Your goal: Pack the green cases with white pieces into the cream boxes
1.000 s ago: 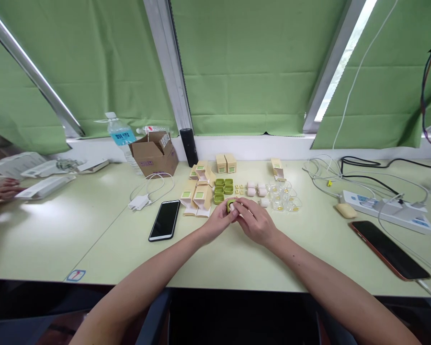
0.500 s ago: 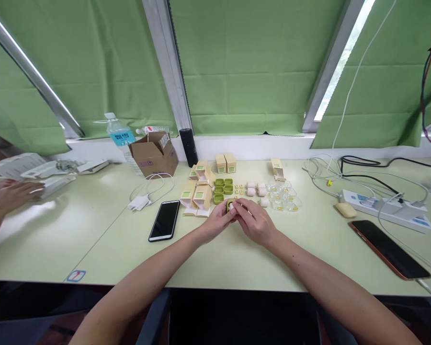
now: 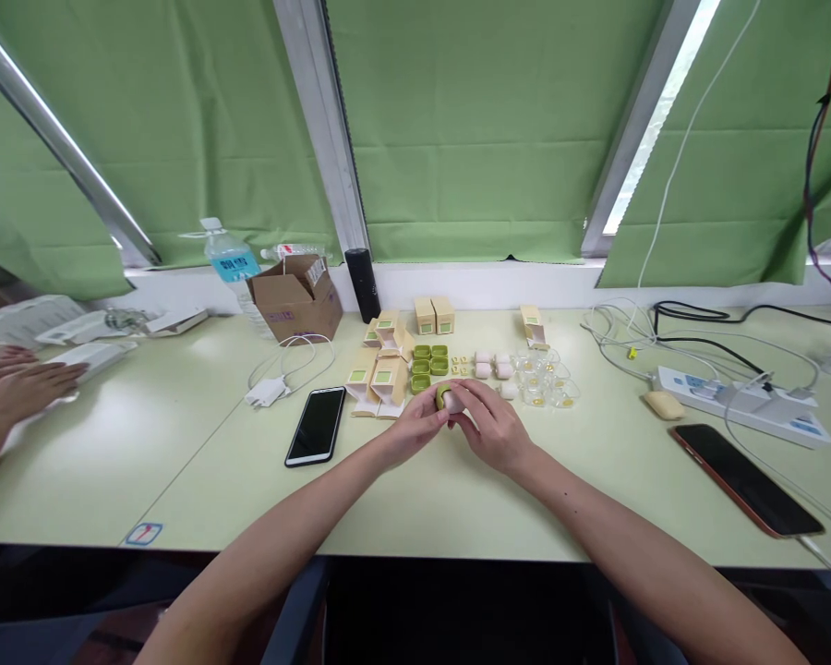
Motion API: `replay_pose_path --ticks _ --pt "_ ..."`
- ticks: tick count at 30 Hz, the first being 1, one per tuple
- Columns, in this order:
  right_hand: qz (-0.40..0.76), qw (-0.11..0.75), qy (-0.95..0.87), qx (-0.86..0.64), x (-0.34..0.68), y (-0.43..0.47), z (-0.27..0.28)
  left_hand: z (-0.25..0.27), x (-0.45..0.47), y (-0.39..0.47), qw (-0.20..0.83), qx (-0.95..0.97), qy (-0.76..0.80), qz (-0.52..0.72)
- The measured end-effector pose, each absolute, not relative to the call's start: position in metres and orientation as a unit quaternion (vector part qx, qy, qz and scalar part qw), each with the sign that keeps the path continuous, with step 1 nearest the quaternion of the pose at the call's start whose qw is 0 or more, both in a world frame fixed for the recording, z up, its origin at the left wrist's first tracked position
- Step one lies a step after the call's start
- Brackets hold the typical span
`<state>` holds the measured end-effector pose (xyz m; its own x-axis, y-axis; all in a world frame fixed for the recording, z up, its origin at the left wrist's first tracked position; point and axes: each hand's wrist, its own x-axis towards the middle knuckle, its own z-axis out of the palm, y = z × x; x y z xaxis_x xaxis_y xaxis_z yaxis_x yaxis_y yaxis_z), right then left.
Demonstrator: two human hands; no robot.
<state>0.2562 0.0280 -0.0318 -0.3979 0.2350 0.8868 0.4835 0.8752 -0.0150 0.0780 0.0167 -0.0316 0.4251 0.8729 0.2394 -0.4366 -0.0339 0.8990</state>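
Observation:
My left hand (image 3: 419, 425) is closed around a small green case (image 3: 441, 395), the same kind as the green cases (image 3: 421, 366) standing in two columns just beyond. My right hand (image 3: 493, 429) grips a small pale pink block (image 3: 452, 404) from the right, pressed against the green case's side; the fingers hide how far the two overlap. Similar pale blocks (image 3: 502, 368) lie beyond my right hand, with clear plastic covers (image 3: 546, 377) to their right. Tiny yellow pieces (image 3: 460, 362) sit between the green cases and the blocks.
Opened cream cartons (image 3: 388, 374) lie left of the green cases; closed cartons (image 3: 435, 316) stand behind. A phone (image 3: 317, 425) and white charger (image 3: 267, 392) are left. Another phone (image 3: 746, 478) and a power strip (image 3: 740, 406) with cables are right. A co-worker's hands (image 3: 28, 388) are far left.
The green case has turned in my hands, and more of the pale block shows between my fingers. My right fingers have spread over the block. The co-worker's hands have shifted slightly.

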Motion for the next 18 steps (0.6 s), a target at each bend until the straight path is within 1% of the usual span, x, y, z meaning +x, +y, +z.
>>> replay_pose_path --ticks 5,9,11,12,14,18 --pt "-0.107 0.506 -0.825 -0.229 0.259 0.031 -0.034 -0.029 0.070 0.019 0.681 0.516 0.196 0.481" --pt "-0.087 0.494 -0.829 -0.248 0.260 0.033 -0.038 -0.032 0.068 0.022 0.642 0.524 0.235 0.508" --pt "-0.090 0.473 -0.833 -0.273 0.261 0.033 -0.036 -0.034 0.067 0.025 0.617 0.525 0.250 0.530" --pt "-0.097 0.452 -0.836 -0.295 0.262 0.033 -0.033 -0.035 0.066 0.026 0.601 0.525 0.260 0.544" --pt "-0.110 0.379 -0.843 -0.364 0.268 0.035 -0.023 -0.035 0.064 0.030 0.562 0.523 0.287 0.573" --pt "-0.098 0.180 -0.817 -0.539 0.296 0.044 0.014 -0.035 0.060 0.037 0.499 0.506 0.331 0.621"
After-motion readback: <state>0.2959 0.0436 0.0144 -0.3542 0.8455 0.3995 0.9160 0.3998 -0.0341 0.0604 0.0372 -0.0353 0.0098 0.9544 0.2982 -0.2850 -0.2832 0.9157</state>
